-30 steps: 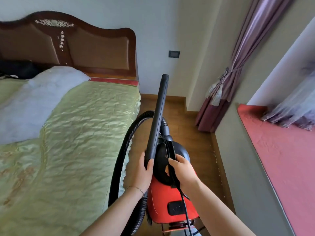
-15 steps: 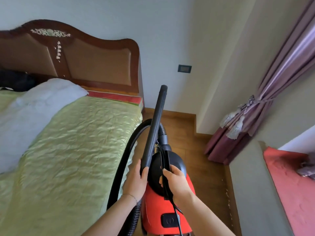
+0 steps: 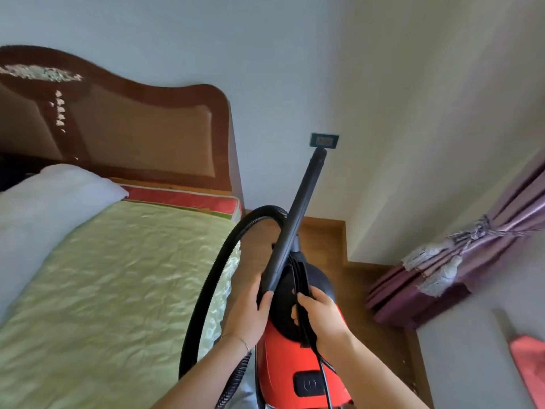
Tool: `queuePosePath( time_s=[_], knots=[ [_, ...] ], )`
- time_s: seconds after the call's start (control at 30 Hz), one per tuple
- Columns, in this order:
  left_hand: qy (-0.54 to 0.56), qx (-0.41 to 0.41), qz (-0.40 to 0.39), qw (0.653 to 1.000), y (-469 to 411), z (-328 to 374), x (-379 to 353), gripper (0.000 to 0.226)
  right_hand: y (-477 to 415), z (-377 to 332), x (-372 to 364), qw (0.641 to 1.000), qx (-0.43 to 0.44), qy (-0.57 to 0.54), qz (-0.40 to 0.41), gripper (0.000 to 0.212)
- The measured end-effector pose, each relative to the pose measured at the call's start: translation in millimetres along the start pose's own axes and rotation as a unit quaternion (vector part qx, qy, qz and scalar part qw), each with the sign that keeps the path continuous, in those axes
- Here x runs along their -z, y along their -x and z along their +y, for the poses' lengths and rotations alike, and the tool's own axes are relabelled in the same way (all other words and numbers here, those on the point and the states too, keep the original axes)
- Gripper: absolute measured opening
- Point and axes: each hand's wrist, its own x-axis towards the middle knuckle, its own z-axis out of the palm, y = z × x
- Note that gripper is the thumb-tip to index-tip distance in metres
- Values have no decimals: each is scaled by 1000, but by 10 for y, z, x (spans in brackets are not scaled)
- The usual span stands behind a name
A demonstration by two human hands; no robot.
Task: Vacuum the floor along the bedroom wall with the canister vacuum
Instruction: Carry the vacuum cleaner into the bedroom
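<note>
A red and black canister vacuum (image 3: 283,361) hangs in front of me, lifted off the wooden floor (image 3: 321,234). My right hand (image 3: 321,317) grips its black carry handle together with the power cord. My left hand (image 3: 249,311) holds the lower end of the black wand (image 3: 298,219), which points up and away toward the far wall. The ribbed black hose (image 3: 212,278) loops from the vacuum's front round to the left, beside the bed. The wand's tip overlaps a dark wall socket (image 3: 324,141) in the picture.
A bed (image 3: 103,284) with a green cover and a brown headboard (image 3: 132,131) fills the left. A purple tied curtain (image 3: 460,261) hangs at the right, above a grey ledge (image 3: 460,358) with a red cushion (image 3: 530,364). The floor strip between bed and ledge is narrow.
My view has swung up and to the left, so the ledge and cushion have slid out at the right. The wand now tilts more to the right. Both hands keep their grips.
</note>
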Motion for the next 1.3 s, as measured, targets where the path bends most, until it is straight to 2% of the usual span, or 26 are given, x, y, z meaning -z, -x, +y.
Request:
queuePosePath(
  time_s=[0.27,0.43,0.53,0.83,1.1,1.3],
  knots=[
    [-21,-34,-90,995,-1441,172,317,52,-1187,-568,-274,996,-26,-40,70,17],
    [-62,-62,-138,987,-2183,205,302,55,-1872,-620,-224,991,-37,-79,103,16],
    [-80,-52,-152,984,-2541,135,192,55,-2264,-557,-154,987,-43,-107,113,17],
    [-96,-16,-176,980,-3399,-307,-428,51,-3593,65,229,984,-77,-112,113,16],
    [-152,-43,-217,963,-4160,-814,-1245,53,-4498,644,588,975,-112,-141,129,22],
    [-181,-64,-235,953,-4753,-1383,-1851,54,-5121,1274,774,973,-126,-123,148,20]
  ],
)
